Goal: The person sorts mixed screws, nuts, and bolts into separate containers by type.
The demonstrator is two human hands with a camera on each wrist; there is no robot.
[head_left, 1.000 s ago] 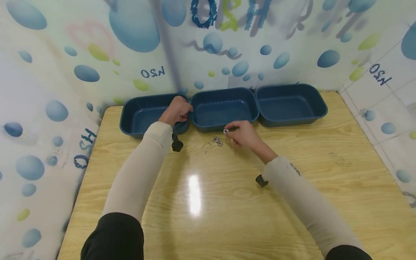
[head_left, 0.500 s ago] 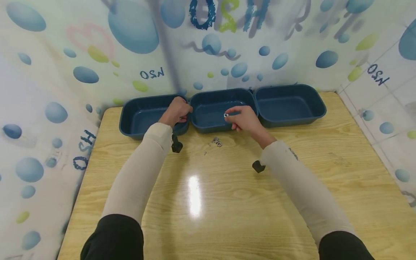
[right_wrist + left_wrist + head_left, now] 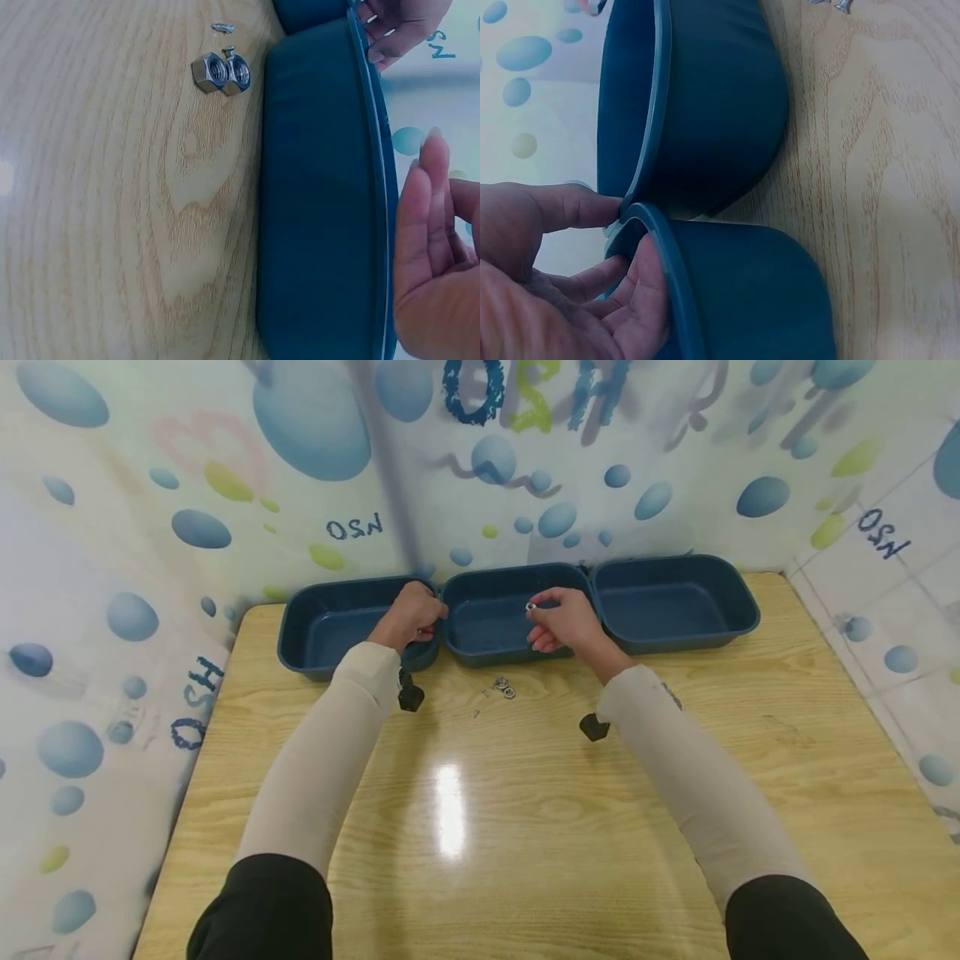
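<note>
My left hand [image 3: 411,614] pinches the adjoining rims of the left blue bin [image 3: 296,647] and the middle blue bin [image 3: 487,657]. In the left wrist view, the thumb [image 3: 577,206] lies against the middle bin's rim while curled fingers [image 3: 646,289] reach inside the left bin. Above the right part of the middle bin, my right hand [image 3: 564,622] holds a small silver nut [image 3: 530,607] between thumb and forefinger. The right wrist view shows that hand's other fingers [image 3: 420,217] over the bin's rim, with the nut hidden.
Two hex nuts [image 3: 220,73] lie on the wooden table [image 3: 525,827] before the middle bin, with small screws [image 3: 223,28] beside them. A third blue bin [image 3: 675,602] adjoins on the right. The patterned wall [image 3: 420,468] rises behind the bins.
My right hand has lifted from beside the loose nuts and moved away from me, carrying its nut over the middle bin. The left hand keeps its place at the rims.
</note>
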